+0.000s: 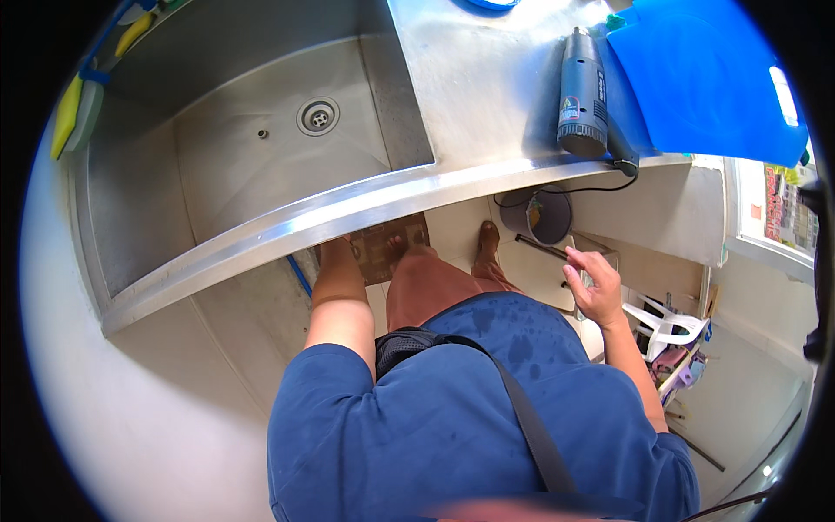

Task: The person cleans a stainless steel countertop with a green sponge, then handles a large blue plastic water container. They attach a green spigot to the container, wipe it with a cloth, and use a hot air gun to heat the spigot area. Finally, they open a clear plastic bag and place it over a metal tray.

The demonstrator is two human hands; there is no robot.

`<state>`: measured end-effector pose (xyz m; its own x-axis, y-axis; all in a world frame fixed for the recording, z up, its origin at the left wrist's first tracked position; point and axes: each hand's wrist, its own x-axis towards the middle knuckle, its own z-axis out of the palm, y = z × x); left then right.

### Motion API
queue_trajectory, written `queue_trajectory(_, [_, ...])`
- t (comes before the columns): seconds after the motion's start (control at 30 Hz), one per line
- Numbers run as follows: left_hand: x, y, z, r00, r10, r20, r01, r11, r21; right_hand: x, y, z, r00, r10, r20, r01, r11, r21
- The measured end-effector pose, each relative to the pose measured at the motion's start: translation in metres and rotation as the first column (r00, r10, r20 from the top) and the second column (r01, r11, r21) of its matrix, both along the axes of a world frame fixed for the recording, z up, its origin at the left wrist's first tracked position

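My right hand (596,285) is raised in front of my body, to the right, below the counter edge. Its fingers curl in toward the thumb, around a slim, pale, shiny thing too small to name. My left forearm (339,287) reaches forward to the sink's front rim, where the left hand (337,243) is mostly hidden, its fingers out of sight. Beyond the rim lies a steel sink (217,187) with a round drain (318,116). A dark grey heat gun (581,100) lies on the steel counter (487,96), its black cord hanging over the edge.
A flat blue plastic board (704,87) lies right of the heat gun. Below the counter stands a grey bin (550,217). A brown mat (378,248) is underfoot. At the right is a white plastic item (668,326); yellow sponges (65,117) hang at the far left.
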<state>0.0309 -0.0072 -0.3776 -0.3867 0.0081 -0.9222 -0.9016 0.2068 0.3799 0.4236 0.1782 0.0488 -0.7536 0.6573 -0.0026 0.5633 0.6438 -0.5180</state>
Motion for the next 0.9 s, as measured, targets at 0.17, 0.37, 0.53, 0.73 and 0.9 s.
queue_trajectory(0.17, [-0.003,-0.002,0.001,0.991,0.125,0.037,-0.127,0.991,0.046,-0.014,-0.001,0.004,1.0,0.027,0.012,-0.027,1.0,-0.002])
queue_trajectory(0.37, [-0.004,-0.005,0.005,0.929,0.357,0.099,-0.368,0.921,0.127,-0.029,-0.003,-0.002,0.999,0.04,0.028,-0.038,0.997,-0.071])
queue_trajectory(0.53, [0.003,0.002,-0.006,0.824,0.548,0.145,-0.567,0.803,0.184,-0.03,-0.01,-0.014,0.995,0.08,0.06,-0.075,0.994,-0.082])
queue_trajectory(0.73, [0.015,-0.007,-0.015,0.724,0.674,0.146,-0.689,0.696,0.203,-0.017,-0.017,-0.009,0.987,0.071,0.143,-0.054,0.992,-0.118])
queue_trajectory(0.9, [0.029,-0.019,-0.005,0.71,0.692,0.131,-0.702,0.683,0.202,-0.018,-0.019,-0.004,0.988,0.046,0.148,-0.027,0.992,-0.126])
